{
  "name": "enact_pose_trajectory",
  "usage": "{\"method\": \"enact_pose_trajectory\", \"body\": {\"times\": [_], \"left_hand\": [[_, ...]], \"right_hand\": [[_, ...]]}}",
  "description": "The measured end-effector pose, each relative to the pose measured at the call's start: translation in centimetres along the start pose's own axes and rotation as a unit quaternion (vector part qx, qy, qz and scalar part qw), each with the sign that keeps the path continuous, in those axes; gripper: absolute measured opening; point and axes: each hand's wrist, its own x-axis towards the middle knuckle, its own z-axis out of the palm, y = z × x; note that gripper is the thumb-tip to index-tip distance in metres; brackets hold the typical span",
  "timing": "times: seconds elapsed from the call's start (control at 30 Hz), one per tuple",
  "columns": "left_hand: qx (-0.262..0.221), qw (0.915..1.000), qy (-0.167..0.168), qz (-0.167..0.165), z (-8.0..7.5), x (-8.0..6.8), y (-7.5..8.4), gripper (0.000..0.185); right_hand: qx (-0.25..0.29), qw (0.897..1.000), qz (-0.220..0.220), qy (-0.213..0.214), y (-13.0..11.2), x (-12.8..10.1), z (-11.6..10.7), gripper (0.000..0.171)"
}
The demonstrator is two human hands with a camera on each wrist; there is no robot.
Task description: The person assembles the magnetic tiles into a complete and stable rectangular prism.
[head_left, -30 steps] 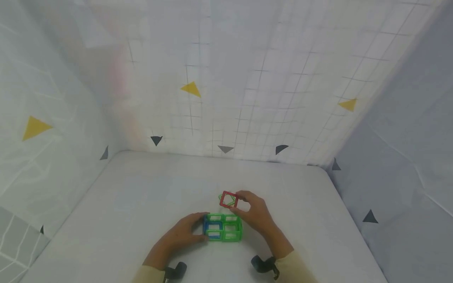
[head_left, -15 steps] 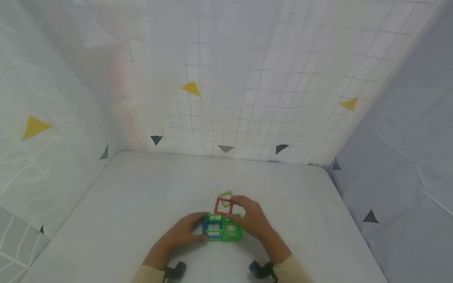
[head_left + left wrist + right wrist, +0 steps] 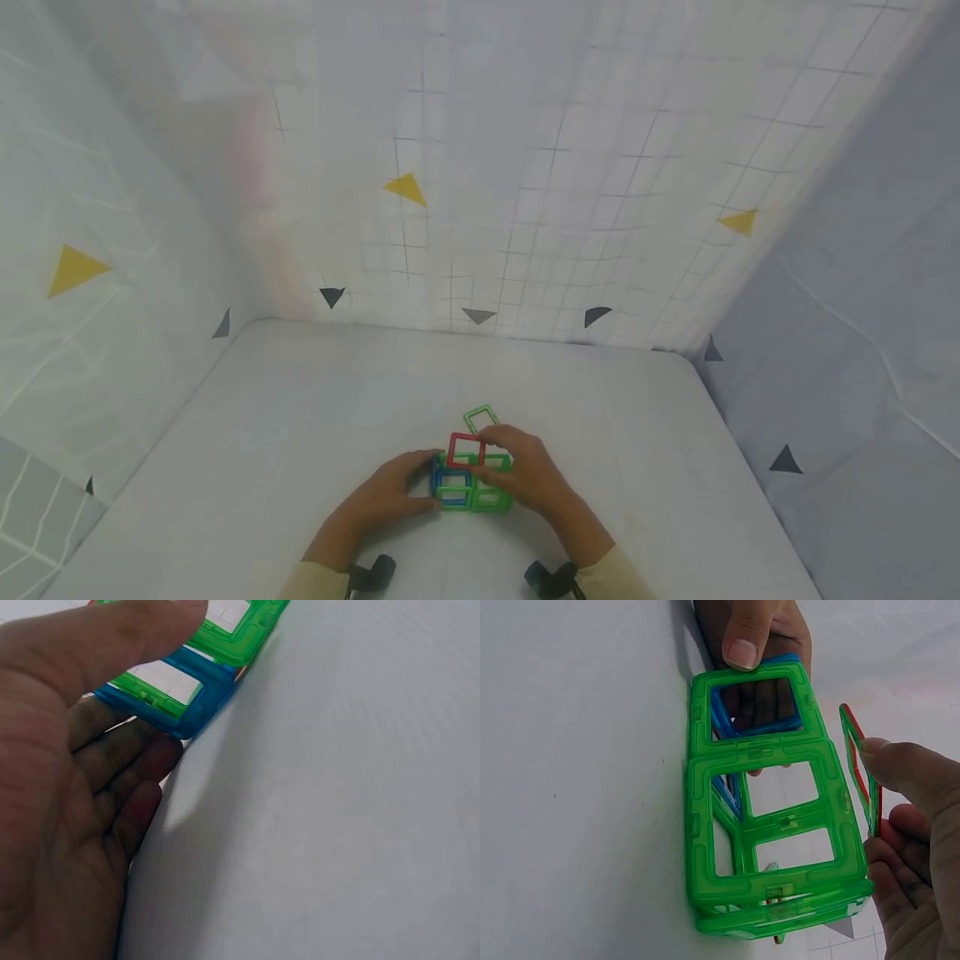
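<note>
A block-shaped frame of green and blue magnetic tiles (image 3: 761, 752) stands on the white table. My left hand (image 3: 386, 496) holds its left end, thumb on the near face and fingers around the far side. At that end a blue square tile (image 3: 214, 694) shows in the left wrist view. My right hand (image 3: 521, 471) pinches a red square magnetic tile (image 3: 451, 450) by its right edge, above the far left part of the frame. Seen edge-on in the right wrist view, the red tile also shows green along it; whether it touches the frame I cannot tell.
Just behind the frame lies a loose green square tile (image 3: 476, 410), partly covered by the right hand. The white table (image 3: 315, 392) ends at a white back wall (image 3: 480, 167) with grid lines and dark and yellow triangles. Sheets close in both sides.
My right hand has brought the red tile left and nearer, from above the loose green tile to over the frame's far left part. The left hand has kept its place.
</note>
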Motion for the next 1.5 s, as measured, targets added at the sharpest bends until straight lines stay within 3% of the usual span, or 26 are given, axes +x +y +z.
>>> {"method": "enact_pose_trajectory", "body": {"times": [0.27, 0.7, 1.13, 1.5], "left_hand": [[0.003, 1.0, 0.0, -0.004, 0.1, 0.0, -0.2, 0.084], [-0.014, 0.9999, 0.0, 0.009, -0.2, -0.1, 0.0, 0.086], [-0.004, 0.9999, 0.002, 0.015, -0.2, -0.1, 0.0, 0.084], [-0.003, 1.0, -0.002, 0.009, 0.0, 0.1, -0.3, 0.085]], "right_hand": [[0.014, 1.0, 0.011, -0.021, -0.4, -0.1, 0.2, 0.051], [0.015, 0.999, -0.035, -0.036, -0.1, -0.2, 1.0, 0.049], [0.006, 0.997, -0.037, -0.068, -0.2, -0.2, 0.8, 0.051], [-0.007, 0.997, -0.047, -0.062, 0.0, -0.1, 0.8, 0.053]]}}
